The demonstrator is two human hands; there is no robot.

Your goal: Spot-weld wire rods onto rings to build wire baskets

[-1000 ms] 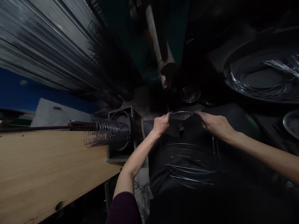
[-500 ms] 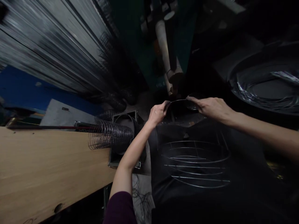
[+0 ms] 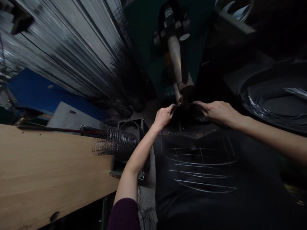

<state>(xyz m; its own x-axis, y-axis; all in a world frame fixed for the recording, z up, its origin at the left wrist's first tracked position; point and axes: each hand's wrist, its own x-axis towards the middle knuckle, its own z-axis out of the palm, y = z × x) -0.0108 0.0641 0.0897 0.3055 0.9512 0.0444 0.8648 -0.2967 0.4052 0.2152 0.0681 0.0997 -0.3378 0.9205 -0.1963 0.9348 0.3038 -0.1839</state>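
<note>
Both my hands hold the top ring of a round wire frame [image 3: 201,164] of thin metal hoops and struts that rests on a dark surface in front of me. My left hand [image 3: 163,117] pinches the ring's left side with closed fingers. On the ring's right side my right hand [image 3: 216,112] is curled over the wire. The ring sits just under the lower tip of a beige machine arm [image 3: 178,68]. The frame's lower hoops spread wider toward me.
A wooden board [image 3: 48,172] lies at left, with a row of wire rings [image 3: 115,143] threaded on a rod beside a square metal housing [image 3: 130,143]. Corrugated metal sheeting [image 3: 59,54] rises at upper left. A coil of shiny wire [image 3: 275,102] lies at right.
Both hands have moved the ring away from me and up, from over the dark surface to under the machine arm's tip. The camera view has tilted upward.
</note>
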